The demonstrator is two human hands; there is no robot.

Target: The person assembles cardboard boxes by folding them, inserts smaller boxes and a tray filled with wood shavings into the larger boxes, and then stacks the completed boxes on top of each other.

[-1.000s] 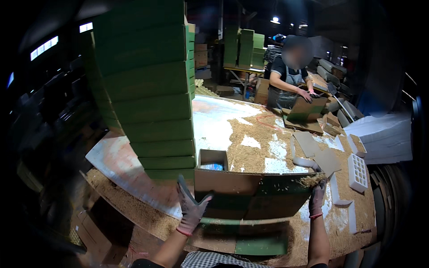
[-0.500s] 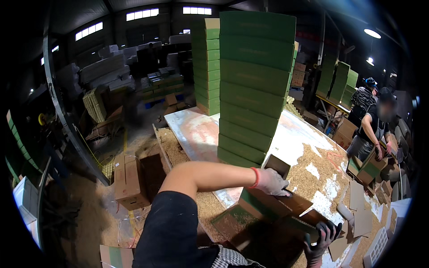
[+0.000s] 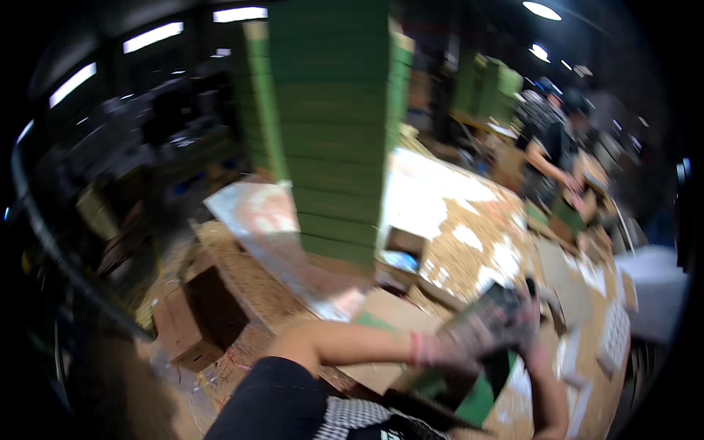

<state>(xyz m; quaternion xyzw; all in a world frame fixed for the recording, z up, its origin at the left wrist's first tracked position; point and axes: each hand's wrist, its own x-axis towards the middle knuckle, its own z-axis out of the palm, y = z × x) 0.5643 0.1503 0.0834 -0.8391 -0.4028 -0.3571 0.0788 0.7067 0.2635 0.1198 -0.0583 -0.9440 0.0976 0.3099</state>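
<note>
My left hand (image 3: 466,339), in a pale glove with a red band at the wrist, reaches across to my right hand (image 3: 529,334). Both gloved hands meet above an open cardboard box with green panels (image 3: 478,400). Motion smears the fingers, so I cannot make out their pose or whether the dark patch between them is glove or a held thing. A tan flap with a green stripe (image 3: 396,317) spreads left of the hands. Beyond them, a small open brown box (image 3: 405,243) stands near something blue and white (image 3: 400,260).
A tall stack of green boxes (image 3: 330,139) rises from the table. Brown shavings (image 3: 458,224) cover much of its white top. An open brown carton (image 3: 176,323) sits at left. Flat cardboard (image 3: 565,286) and a white gridded block (image 3: 614,336) lie right. Two people (image 3: 554,147) work beyond.
The view has swung right. My left hand has left the small box by the stack and come to my right hand over the green-panelled box. A tan flap now shows beside them.
</note>
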